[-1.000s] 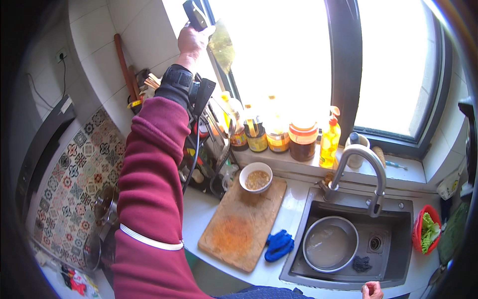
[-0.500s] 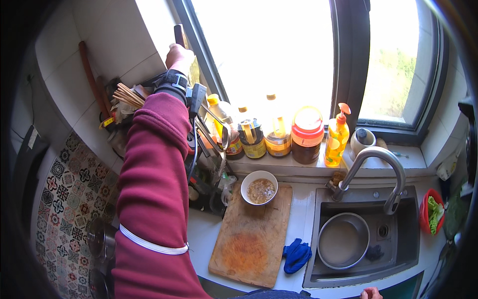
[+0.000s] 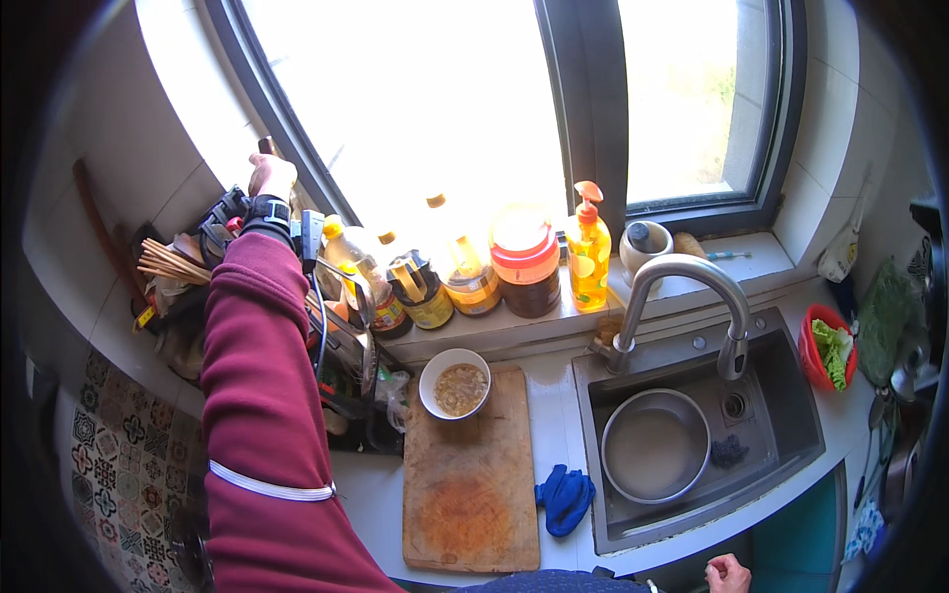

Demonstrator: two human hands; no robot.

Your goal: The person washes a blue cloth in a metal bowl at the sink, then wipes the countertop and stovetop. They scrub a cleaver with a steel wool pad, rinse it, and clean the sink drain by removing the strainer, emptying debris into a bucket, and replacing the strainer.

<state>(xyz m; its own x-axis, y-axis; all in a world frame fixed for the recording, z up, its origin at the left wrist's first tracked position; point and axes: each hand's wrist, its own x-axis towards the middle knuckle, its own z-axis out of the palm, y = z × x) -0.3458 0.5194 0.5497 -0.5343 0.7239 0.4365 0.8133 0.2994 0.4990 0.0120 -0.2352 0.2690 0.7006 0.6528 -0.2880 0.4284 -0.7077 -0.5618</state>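
Observation:
My left hand (image 3: 272, 174), in a maroon sleeve with a black wrist device, is closed round a dark-handled utensil (image 3: 266, 145) beside the window frame, above a crowded utensil rack with chopsticks (image 3: 174, 261); the utensil's lower part is hidden. My right hand (image 3: 728, 573) hangs at the bottom right before the counter edge, fingers curled, apparently empty. A white bowl of brownish food (image 3: 455, 383) rests on the far end of a wooden board (image 3: 465, 504); blue gloves or cloth (image 3: 565, 499) lie beside it.
A sink (image 3: 766, 435) holds a metal basin (image 3: 654, 445) under an arched faucet (image 3: 692, 267). Several bottles and jars (image 3: 524, 277) line the sill, with an orange pump bottle (image 3: 588, 257). A red basket of greens (image 3: 827, 346) stands at the right. A patterned panel (image 3: 124, 455) is at lower left.
My left hand has come down and left with the utensil, nearer the rack. The view has shifted, showing more of the counter's right side. My right hand remains low.

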